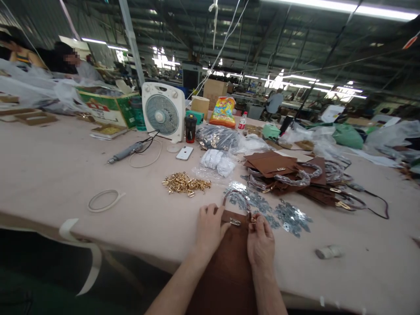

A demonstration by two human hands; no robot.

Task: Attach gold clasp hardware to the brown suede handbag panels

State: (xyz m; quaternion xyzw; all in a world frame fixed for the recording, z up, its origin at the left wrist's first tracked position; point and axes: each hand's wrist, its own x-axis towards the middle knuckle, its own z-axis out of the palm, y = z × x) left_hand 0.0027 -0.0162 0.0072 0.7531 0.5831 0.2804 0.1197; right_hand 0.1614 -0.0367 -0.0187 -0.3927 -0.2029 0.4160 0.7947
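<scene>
A brown leather bag panel [228,271] hangs over the table's front edge, with its top part lying on the table. A curved handle [241,192] rises from its top, and a metal clasp plate [235,222] sits just below. My left hand [210,229] grips the panel's upper left edge, thumb beside the clasp plate. At the handle's right end, my right hand [261,240] pinches a small gold-coloured fitting [253,219]; its exact shape is partly hidden by the fingers. Behind the hands lie a heap of small gold-coloured fittings [185,183] and scattered flat silver metal plates [292,217].
Brown leather pieces with wrapped handles [285,170] are stacked at the right. A corded power screwdriver [126,152], a white fan [164,111], a phone [184,153] and a tape roll [104,200] are to the left. A whitish cylinder [329,252] lies at the front right. People sit further back.
</scene>
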